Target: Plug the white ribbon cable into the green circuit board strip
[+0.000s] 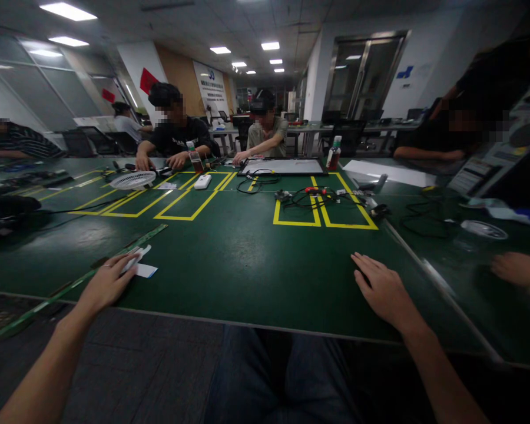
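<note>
My left hand (109,281) rests near the front edge of the green table (247,253), its fingers pinched on a small white strip (135,259) next to a white paper slip (145,271). A long thin green strip (83,277) runs diagonally under that hand. My right hand (382,288) lies flat on the table with fingers stretched out, holding nothing.
Yellow tape boxes (322,218) mark the table; cables and a red tool (315,191) lie in one. A white fan (132,179), a flat panel (285,166) and a bottle (333,154) stand farther back. Other people sit across; another person's hand (516,268) rests at right.
</note>
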The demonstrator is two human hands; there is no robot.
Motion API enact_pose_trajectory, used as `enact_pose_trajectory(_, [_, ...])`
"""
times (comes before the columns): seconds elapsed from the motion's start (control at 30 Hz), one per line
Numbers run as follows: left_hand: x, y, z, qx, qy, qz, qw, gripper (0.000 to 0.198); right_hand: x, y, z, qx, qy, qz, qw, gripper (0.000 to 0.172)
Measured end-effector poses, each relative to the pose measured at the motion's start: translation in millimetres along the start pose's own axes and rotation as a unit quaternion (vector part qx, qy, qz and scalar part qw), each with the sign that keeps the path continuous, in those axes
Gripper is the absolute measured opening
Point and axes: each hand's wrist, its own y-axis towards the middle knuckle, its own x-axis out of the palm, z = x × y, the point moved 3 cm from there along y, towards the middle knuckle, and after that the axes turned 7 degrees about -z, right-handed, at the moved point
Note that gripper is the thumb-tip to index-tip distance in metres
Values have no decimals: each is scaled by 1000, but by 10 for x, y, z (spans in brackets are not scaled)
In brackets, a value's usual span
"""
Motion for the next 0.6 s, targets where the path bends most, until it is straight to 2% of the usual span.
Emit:
enact_pose_trajectory(0.13, [18,1,32,-9,0,-23,1000,72,5,4,8,-2,0,0,1000,51])
enact_pose_trajectory(0.33, [21,-53,128,6,26,15,1000,69,-12,0,-9,5,5,-3,1000,51])
enact_pose_trajectory(0.47, [22,-122,321,37,15,34,999,70,-15,-2,-11,3,9,2,1000,51])
enact_pose_trajectory(0.6, [48,-171,597,66,-14,26,997,69,-8,-1,-1,3,7,-3,1000,52])
